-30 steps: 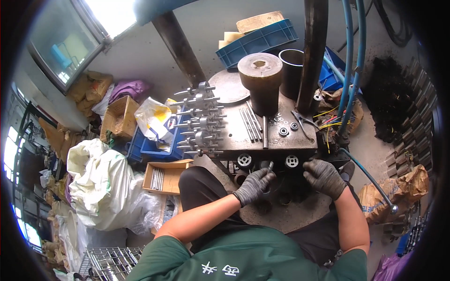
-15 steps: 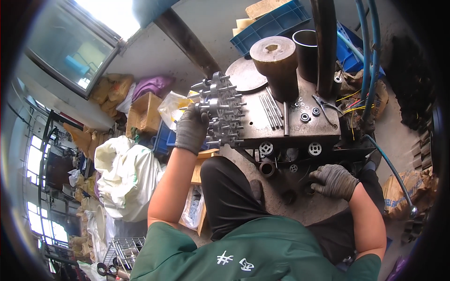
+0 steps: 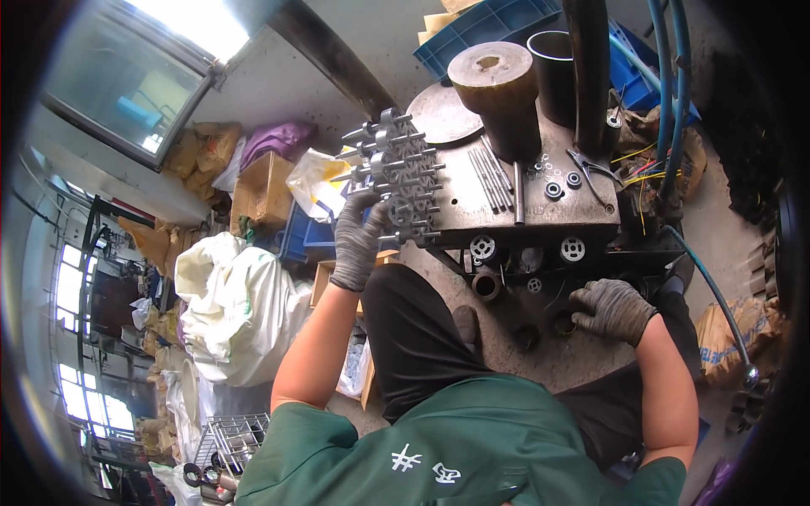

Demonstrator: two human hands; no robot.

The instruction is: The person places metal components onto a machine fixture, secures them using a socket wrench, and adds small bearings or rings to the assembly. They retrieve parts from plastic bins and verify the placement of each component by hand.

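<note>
My left hand (image 3: pixel 358 243), in a grey knit glove, is at the lower left of a stacked cluster of grey metal parts with shafts (image 3: pixel 390 173) on the left side of the metal worktable (image 3: pixel 472 215). Its thumb and fingers are apart and touch the parts' near side. My right hand (image 3: pixel 614 312), gloved alike, hangs in front of the table's right side, over my leg. Its fingers are loosely bent and slightly apart, with nothing visible in them. On the tabletop lie several thin metal rods (image 3: pixel 489 179), a thicker rod (image 3: pixel 519 194), pliers (image 3: pixel 593 171) and two small bearings (image 3: pixel 554 191).
A thick metal column (image 3: pixel 498 110) stands on the table beside a round plate (image 3: pixel 439 114) and a dark pipe (image 3: pixel 553 93). White sacks (image 3: pixel 232 312) and a cardboard box (image 3: pixel 260 192) are at the left. Blue hoses (image 3: pixel 673 101) hang at the right.
My left hand has loosened from a shafted part and moved lower along the cluster, its thumb now apart from its fingers. My right hand stays nearly in place. The whole view has shifted slightly.
</note>
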